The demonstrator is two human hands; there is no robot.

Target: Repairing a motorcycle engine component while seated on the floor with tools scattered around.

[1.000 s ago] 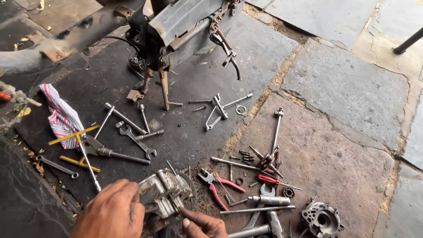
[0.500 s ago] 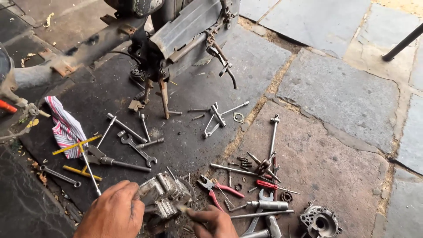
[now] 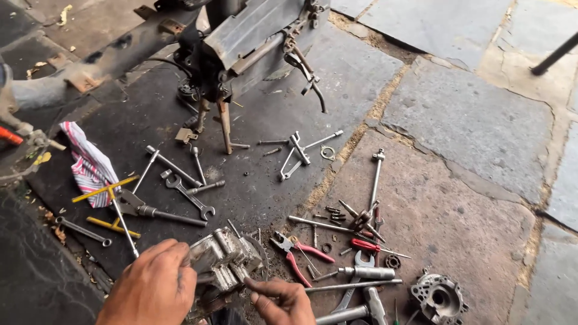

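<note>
On the oily stone floor (image 3: 457, 126), left hand (image 3: 153, 289) w/ fingers clamped on grey ribbed metal engine casing (image 3: 226, 259); right hand (image 3: 283, 301), fingers together, touches its edge, red-handled pliers (image 3: 298, 256) nearby.

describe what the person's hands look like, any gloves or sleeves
Both hands are bare: no gloves, rings or watch show. The left hand and the right hand look grimy, with dark greasy smudges on the fingers and knuckles. No sleeve is visible on either; the frame's bottom edge cuts them off near the wrists.

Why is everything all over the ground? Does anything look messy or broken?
Yes, it is messy: wrenches, red-handled pliers and screwdrivers lie scattered across the oil-darkened stone floor. A striped rag lies crumpled at the left. Nothing looks plainly broken.
</note>
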